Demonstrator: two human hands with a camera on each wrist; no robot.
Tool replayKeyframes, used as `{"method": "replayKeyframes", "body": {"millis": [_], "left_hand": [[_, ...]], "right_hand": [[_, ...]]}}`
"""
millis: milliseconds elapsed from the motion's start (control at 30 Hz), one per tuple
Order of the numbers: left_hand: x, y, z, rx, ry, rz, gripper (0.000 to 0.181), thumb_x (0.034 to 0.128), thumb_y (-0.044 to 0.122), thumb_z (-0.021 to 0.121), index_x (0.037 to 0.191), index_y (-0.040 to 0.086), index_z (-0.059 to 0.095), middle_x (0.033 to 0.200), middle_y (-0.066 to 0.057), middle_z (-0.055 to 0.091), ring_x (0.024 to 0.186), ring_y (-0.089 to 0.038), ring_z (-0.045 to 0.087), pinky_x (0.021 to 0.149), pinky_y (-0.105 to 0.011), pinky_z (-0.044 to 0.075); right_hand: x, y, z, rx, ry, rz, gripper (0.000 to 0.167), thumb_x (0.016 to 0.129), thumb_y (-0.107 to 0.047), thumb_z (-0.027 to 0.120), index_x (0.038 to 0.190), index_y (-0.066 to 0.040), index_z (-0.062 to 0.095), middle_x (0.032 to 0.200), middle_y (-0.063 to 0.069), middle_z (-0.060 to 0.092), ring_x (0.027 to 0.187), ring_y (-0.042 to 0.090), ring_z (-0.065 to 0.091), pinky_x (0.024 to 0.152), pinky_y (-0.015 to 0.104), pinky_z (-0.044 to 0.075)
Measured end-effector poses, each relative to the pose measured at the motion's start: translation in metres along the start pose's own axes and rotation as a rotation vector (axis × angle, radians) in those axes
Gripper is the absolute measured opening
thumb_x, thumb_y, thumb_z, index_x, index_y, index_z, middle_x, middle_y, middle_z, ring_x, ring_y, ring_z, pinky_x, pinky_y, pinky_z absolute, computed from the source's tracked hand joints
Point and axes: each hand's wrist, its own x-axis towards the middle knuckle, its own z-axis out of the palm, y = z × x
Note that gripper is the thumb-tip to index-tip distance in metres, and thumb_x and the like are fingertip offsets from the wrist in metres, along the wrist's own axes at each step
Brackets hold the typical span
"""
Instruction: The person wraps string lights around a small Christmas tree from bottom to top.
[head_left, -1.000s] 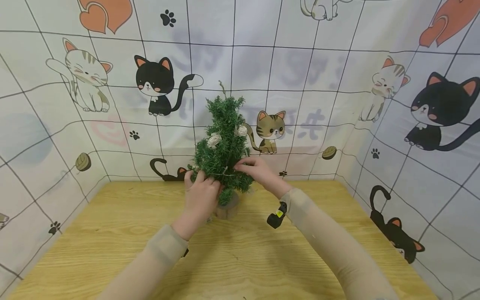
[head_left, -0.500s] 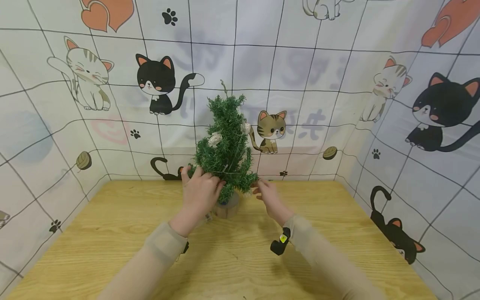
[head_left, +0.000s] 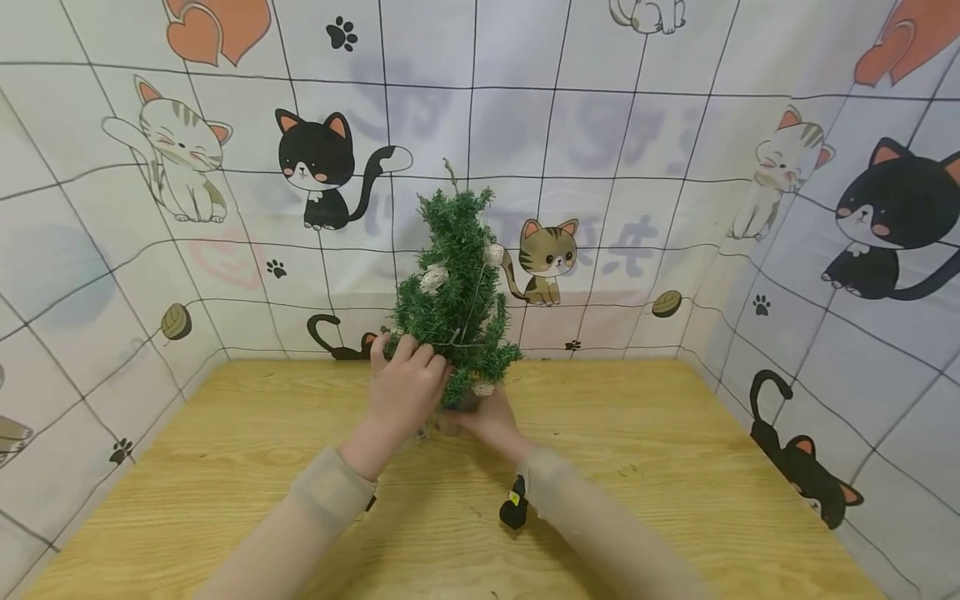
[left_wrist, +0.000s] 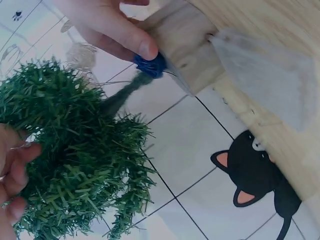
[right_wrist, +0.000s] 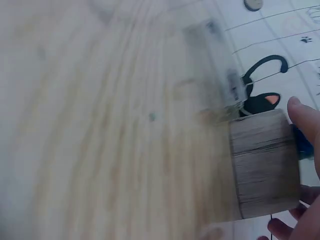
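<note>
A small artificial Christmas tree stands upright on a round wooden base near the back of the table. White woven balls and a thin wire hang among its green branches. My left hand grips the lower left branches with curled fingers, partly hidden in the needles. Low on the right, my right hand holds the base, its thumb near the blue patch where trunk meets wood. Another white ball hangs just above that hand.
A clear plastic piece lies on the wooden table beside the base. Cloth walls printed with cats and grid lines stand behind and at both sides. Small dark bits are scattered on the tabletop.
My right hand has left the middle branches, passed the lower right branch and come down to the base. My left hand stays at the lower left branches.
</note>
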Motion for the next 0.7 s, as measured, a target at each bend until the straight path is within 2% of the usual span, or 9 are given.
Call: {"method": "replayKeyframes", "body": {"millis": [133, 167, 233, 333, 367, 467, 533, 600, 700], "left_hand": [[-0.007, 0.000, 0.005, 0.030, 0.117, 0.039, 0.019, 0.0844, 0.023, 0.075, 0.072, 0.012, 0.064, 0.087, -0.004, 0.058, 0.084, -0.025, 0.048, 0.088, -0.053, 0.030], [-0.009, -0.001, 0.007, 0.023, 0.143, 0.034, 0.019, 0.0842, 0.023, 0.074, 0.073, 0.012, 0.063, 0.090, -0.005, 0.057, 0.084, -0.026, 0.047, 0.087, -0.053, 0.030], [-0.013, -0.003, 0.008, -0.007, 0.182, 0.012, 0.018, 0.0839, 0.021, 0.072, 0.073, 0.012, 0.061, 0.097, -0.008, 0.056, 0.086, -0.028, 0.046, 0.085, -0.053, 0.029], [-0.016, -0.005, 0.004, -0.082, 0.191, -0.043, 0.017, 0.0846, 0.023, 0.069, 0.075, 0.012, 0.060, 0.106, -0.010, 0.055, 0.093, -0.031, 0.044, 0.083, -0.054, 0.027], [-0.016, -0.005, 0.001, -0.117, 0.173, -0.065, 0.017, 0.0862, 0.025, 0.067, 0.076, 0.012, 0.061, 0.108, -0.011, 0.054, 0.095, -0.032, 0.043, 0.083, -0.055, 0.026], [-0.010, -0.005, -0.011, -0.235, 0.089, -0.148, 0.017, 0.0908, 0.028, 0.066, 0.080, 0.016, 0.066, 0.106, -0.008, 0.055, 0.097, -0.032, 0.043, 0.081, -0.055, 0.025], [-0.002, -0.005, -0.019, -0.314, 0.015, -0.222, 0.018, 0.0919, 0.032, 0.067, 0.081, 0.018, 0.070, 0.102, -0.004, 0.057, 0.097, -0.031, 0.045, 0.080, -0.055, 0.025], [0.007, -0.005, -0.025, -0.373, -0.063, -0.305, 0.018, 0.0907, 0.034, 0.069, 0.081, 0.019, 0.072, 0.096, 0.000, 0.060, 0.098, -0.030, 0.048, 0.081, -0.054, 0.027], [0.017, -0.006, -0.031, -0.435, -0.193, -0.411, 0.018, 0.0889, 0.036, 0.071, 0.082, 0.020, 0.074, 0.091, 0.003, 0.063, 0.097, -0.027, 0.051, 0.082, -0.054, 0.029]], "right_hand": [[0.005, 0.004, 0.004, -0.111, -0.016, -0.027, 0.069, 0.069, -0.053, 0.084, 0.125, -0.027, 0.052, 0.064, -0.009, 0.057, 0.056, 0.010, 0.053, 0.055, 0.029, 0.046], [0.006, 0.005, 0.003, -0.122, -0.034, -0.039, 0.064, 0.070, -0.053, 0.083, 0.119, -0.021, 0.058, 0.057, -0.006, 0.056, 0.051, 0.011, 0.052, 0.050, 0.030, 0.044], [0.008, 0.007, 0.000, -0.153, -0.064, -0.045, 0.063, 0.069, -0.056, 0.082, 0.114, -0.016, 0.062, 0.055, -0.005, 0.056, 0.050, 0.012, 0.050, 0.049, 0.030, 0.042], [0.012, 0.010, -0.008, -0.111, -0.141, -0.053, 0.068, 0.069, -0.052, 0.083, 0.120, -0.012, 0.062, 0.076, -0.005, 0.065, 0.067, 0.011, 0.056, 0.060, 0.030, 0.047], [0.013, 0.012, -0.011, -0.073, -0.177, -0.051, 0.066, 0.070, -0.047, 0.085, 0.121, -0.012, 0.062, 0.089, -0.005, 0.068, 0.076, 0.011, 0.059, 0.068, 0.031, 0.049], [0.020, 0.014, -0.021, 0.112, -0.280, -0.114, 0.086, 0.072, -0.027, 0.088, 0.144, -0.022, 0.041, 0.129, -0.006, 0.056, 0.113, 0.012, 0.055, 0.096, 0.034, 0.044], [0.022, 0.010, -0.029, 0.209, -0.349, -0.157, 0.089, 0.073, -0.015, 0.086, 0.147, -0.024, 0.037, 0.142, -0.004, 0.047, 0.127, 0.016, 0.047, 0.104, 0.038, 0.038], [0.023, 0.003, -0.039, 0.225, -0.404, -0.183, 0.088, 0.076, -0.008, 0.083, 0.149, -0.020, 0.034, 0.146, 0.001, 0.043, 0.131, 0.022, 0.043, 0.107, 0.043, 0.035], [0.021, -0.012, -0.054, 0.151, -0.472, -0.203, 0.086, 0.080, -0.007, 0.080, 0.150, -0.012, 0.032, 0.149, 0.008, 0.040, 0.134, 0.028, 0.039, 0.108, 0.046, 0.033]]}}
